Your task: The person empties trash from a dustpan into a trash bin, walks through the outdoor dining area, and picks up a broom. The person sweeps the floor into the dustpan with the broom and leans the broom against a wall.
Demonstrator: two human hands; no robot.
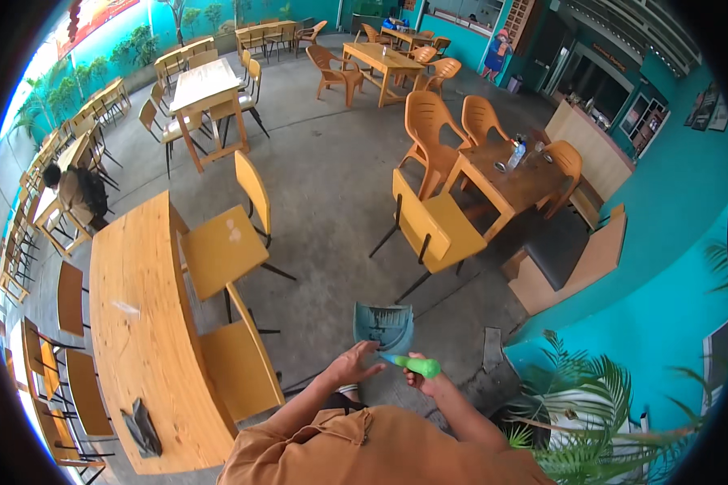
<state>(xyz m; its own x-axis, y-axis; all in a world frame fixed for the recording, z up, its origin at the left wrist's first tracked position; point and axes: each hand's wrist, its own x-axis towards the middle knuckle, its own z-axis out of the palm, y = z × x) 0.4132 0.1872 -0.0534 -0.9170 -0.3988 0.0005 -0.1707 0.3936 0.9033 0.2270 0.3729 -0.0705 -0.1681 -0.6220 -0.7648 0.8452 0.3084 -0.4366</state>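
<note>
My right hand (420, 381) is closed round the bright green grip (422, 368) of a blue stick. The stick runs to the left and down toward a long-handled dustpan (385, 325), and looks like its handle. My left hand (354, 364) is open beside the stick's lower end, its fingers spread, with nothing visible in it. The dustpan is grey-blue and scuffed, and it sits on the concrete floor ahead of my feet. Where the stick meets the pan is hard to make out behind my left fingers.
A long wooden table (137, 283) stands at my left, with a crumpled dark bag (141, 428) on it and yellow chairs (222, 250) along its side. Another yellow chair (437, 222) is ahead right. A palm plant (598, 412) grows near the teal wall. A person (77, 198) is at the far left.
</note>
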